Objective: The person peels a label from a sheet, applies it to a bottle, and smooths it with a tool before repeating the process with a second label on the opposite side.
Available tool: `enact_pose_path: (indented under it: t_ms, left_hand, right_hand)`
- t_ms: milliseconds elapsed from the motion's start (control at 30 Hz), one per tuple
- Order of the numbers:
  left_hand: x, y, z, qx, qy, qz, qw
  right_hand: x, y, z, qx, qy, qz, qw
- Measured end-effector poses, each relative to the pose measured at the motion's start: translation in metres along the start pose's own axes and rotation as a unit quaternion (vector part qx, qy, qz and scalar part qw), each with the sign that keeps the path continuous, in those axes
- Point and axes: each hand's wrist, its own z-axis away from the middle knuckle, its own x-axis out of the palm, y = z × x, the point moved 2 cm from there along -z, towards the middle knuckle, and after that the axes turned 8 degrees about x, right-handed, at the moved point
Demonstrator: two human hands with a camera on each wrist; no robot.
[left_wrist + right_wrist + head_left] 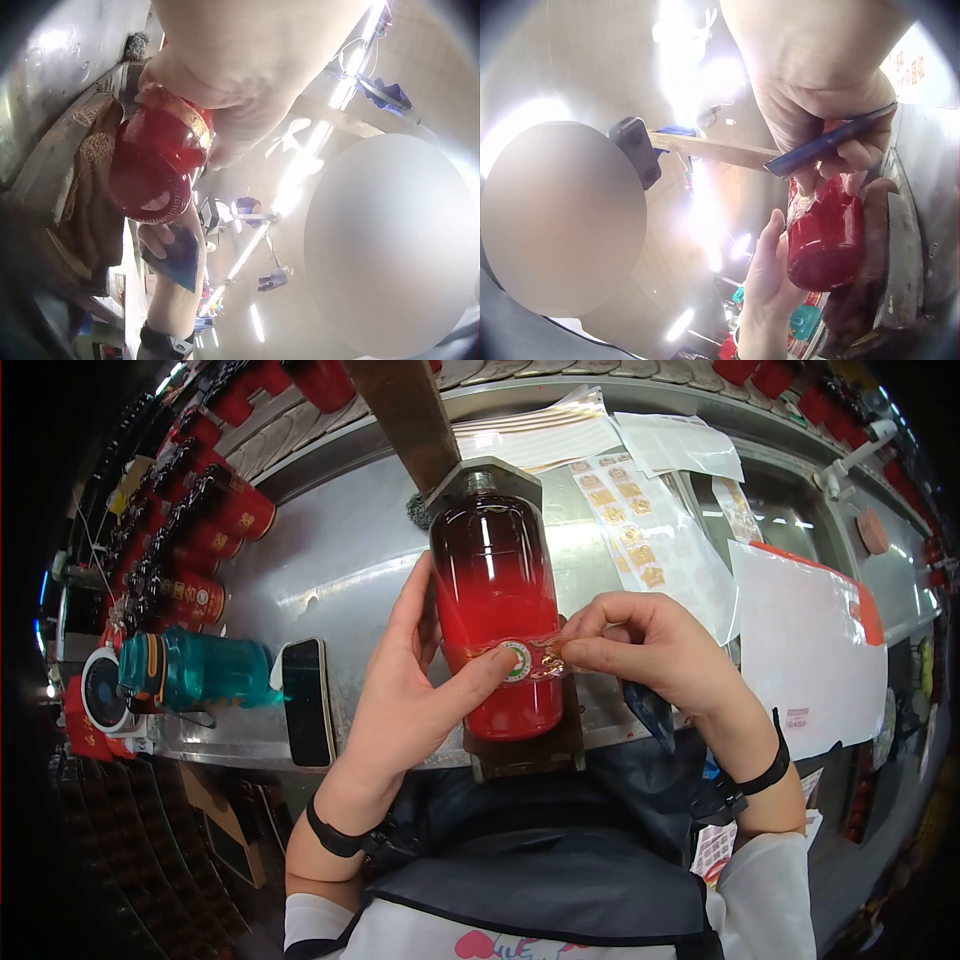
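A glossy bottle (495, 580), dark at the neck end and red toward the base, lies in a holder on the metal table. The left hand (420, 680) grips its left side, thumb pressed on a clear label strip (545, 657) with a round green-and-white emblem. At the strip's right end, the right hand (650, 650) pinches it between thumb and forefinger. A dark blue flat blade-like piece (831, 141) is tucked in the right hand's other fingers. The bottle's red base (150, 184) shows in the left wrist view.
Left of the bottle are a phone (308, 702), a teal water bottle (215, 668) and rows of red-and-black bottles (225, 510). To the right lie a sheet of gold labels (625, 510) and a white sheet (810, 650). A wooden bar (405, 415) rises behind the holder.
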Motion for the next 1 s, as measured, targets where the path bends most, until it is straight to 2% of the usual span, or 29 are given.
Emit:
enact_pose_path:
  t_ms: [233,733,800,933,1000]
  left_hand:
    - [0.009,0.005,-0.003,0.001,0.022,0.027,0.999]
    - [0.013,0.002,-0.001,0.013,0.048,0.004,0.999]
    - [0.010,-0.003,0.000,0.020,0.030,0.010,0.999]
    - [0.009,-0.001,-0.002,0.015,0.006,0.016,1.000]
    - [0.010,0.001,-0.002,0.015,0.011,0.014,1.000]
  right_hand:
    - [-0.005,0.000,0.000,0.023,0.001,0.027,0.999]
    - [-0.003,0.002,0.000,0.001,-0.014,-0.010,1.000]
    - [-0.003,-0.006,0.005,0.013,0.012,0.066,0.998]
    - [0.001,-0.010,0.013,0.003,0.036,0.113,0.993]
    - [0.002,-0.012,0.015,-0.050,0.047,0.130,0.989]
